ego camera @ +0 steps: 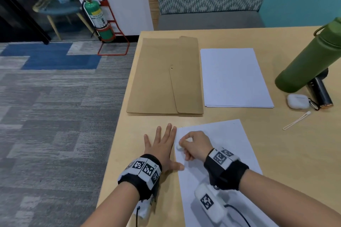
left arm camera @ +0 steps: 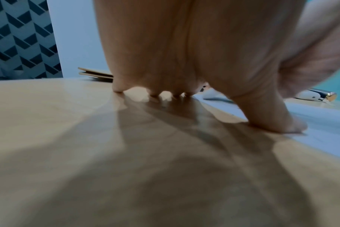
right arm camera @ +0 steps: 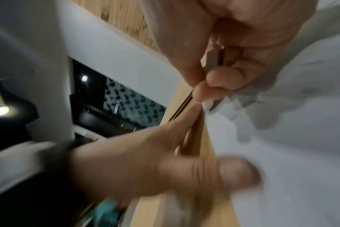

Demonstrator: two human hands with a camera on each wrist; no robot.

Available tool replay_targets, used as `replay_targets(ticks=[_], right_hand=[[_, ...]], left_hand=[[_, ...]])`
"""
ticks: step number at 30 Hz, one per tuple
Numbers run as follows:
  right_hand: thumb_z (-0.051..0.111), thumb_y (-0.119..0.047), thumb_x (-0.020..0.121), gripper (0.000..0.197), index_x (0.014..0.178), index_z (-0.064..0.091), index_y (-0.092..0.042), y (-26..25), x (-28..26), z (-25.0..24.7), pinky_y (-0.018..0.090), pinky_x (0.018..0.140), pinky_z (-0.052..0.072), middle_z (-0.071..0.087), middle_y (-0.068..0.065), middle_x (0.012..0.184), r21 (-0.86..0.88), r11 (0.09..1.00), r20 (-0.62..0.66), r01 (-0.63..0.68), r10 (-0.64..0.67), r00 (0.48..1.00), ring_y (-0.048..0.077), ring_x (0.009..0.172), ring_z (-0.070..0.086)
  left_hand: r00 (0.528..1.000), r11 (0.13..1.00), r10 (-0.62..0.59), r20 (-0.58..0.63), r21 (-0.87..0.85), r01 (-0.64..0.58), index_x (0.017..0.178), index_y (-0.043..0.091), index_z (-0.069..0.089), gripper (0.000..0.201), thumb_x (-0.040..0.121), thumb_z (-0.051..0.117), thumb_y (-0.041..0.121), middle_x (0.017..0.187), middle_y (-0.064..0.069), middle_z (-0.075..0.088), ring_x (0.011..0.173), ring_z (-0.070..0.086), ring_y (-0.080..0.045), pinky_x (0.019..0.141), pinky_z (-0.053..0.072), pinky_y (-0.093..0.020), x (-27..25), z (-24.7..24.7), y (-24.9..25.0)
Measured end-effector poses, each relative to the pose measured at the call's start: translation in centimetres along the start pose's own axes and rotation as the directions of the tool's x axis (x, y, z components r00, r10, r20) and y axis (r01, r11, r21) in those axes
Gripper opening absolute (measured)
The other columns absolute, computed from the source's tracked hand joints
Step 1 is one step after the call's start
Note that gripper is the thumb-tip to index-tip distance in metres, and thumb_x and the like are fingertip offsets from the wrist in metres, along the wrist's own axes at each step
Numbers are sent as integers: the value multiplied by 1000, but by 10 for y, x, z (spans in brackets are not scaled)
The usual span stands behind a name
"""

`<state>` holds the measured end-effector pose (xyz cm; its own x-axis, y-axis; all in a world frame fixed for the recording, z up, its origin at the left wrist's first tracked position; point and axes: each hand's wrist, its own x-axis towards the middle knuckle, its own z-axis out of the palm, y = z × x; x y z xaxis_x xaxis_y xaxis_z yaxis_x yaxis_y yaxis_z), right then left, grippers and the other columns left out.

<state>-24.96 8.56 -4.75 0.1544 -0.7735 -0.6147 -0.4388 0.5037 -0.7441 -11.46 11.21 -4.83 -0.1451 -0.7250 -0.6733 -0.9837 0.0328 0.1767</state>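
Observation:
A white sheet of paper (ego camera: 230, 143) lies on the wooden table (ego camera: 276, 143) in front of me. My left hand (ego camera: 162, 145) lies flat on the table just left of the sheet, fingers spread, and its thumb touches the sheet's left edge (left arm camera: 324, 122). My right hand (ego camera: 193, 143) is curled over the sheet's upper left part. It pinches a small stick-like object with a white tip (ego camera: 178, 147), and the tip sits at the paper. In the right wrist view the object (right arm camera: 213, 59) shows as a thin grey bar between the fingers; what it is I cannot tell.
A brown envelope (ego camera: 166, 75) and a stack of white paper (ego camera: 234, 77) lie farther back. At the right stand a green bottle (ego camera: 310, 57), a dark cylinder (ego camera: 320, 92), a white earbud case (ego camera: 298, 101) and a white strap (ego camera: 297, 120). The table's left edge (ego camera: 118, 125) is close to my left hand.

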Motion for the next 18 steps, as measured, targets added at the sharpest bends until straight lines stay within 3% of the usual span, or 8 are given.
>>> replay_targets(ticks=[4, 7, 12, 18], right_hand=[[58, -15, 84, 8, 77, 61, -12, -10, 19, -2, 23, 46, 44, 59, 4, 46, 68, 998, -55, 8, -4, 998, 18, 41, 57], [56, -15, 84, 8, 79, 61, -12, -9, 20, 2, 20, 41, 41, 59, 4, 49, 113, 993, -114, 32, -19, 993, 13, 35, 55], [58, -14, 82, 9, 74, 60, -13, 7, -2, 1, 21, 43, 43, 60, 5, 48, 15, 1000, 38, -2, 1, 999, 16, 39, 56], [59, -15, 86, 10, 77, 60, -11, -11, 27, -4, 22, 43, 42, 57, 5, 48, 157, 986, -93, 60, -46, 995, 13, 35, 54]], left_hand=[[1000, 1000, -7, 3, -1, 7, 144, 23, -28, 120, 75, 63, 62, 149, 9, -36, 140, -29, -25, 109, -10, -62, 1, 0, 0], [1000, 1000, -10, 3, -2, 10, 144, 23, -27, 121, 75, 64, 61, 150, 9, -36, 140, -29, -24, 109, -9, -62, 0, -1, 1], [1000, 1000, -2, 10, -2, 2, 143, 24, -29, 120, 76, 63, 61, 149, 8, -37, 140, -29, -25, 109, -10, -62, -2, -1, 1], [1000, 1000, -9, 9, 2, 9, 144, 23, -27, 120, 76, 63, 61, 149, 9, -36, 140, -29, -24, 109, -10, -62, -2, -2, 1]])
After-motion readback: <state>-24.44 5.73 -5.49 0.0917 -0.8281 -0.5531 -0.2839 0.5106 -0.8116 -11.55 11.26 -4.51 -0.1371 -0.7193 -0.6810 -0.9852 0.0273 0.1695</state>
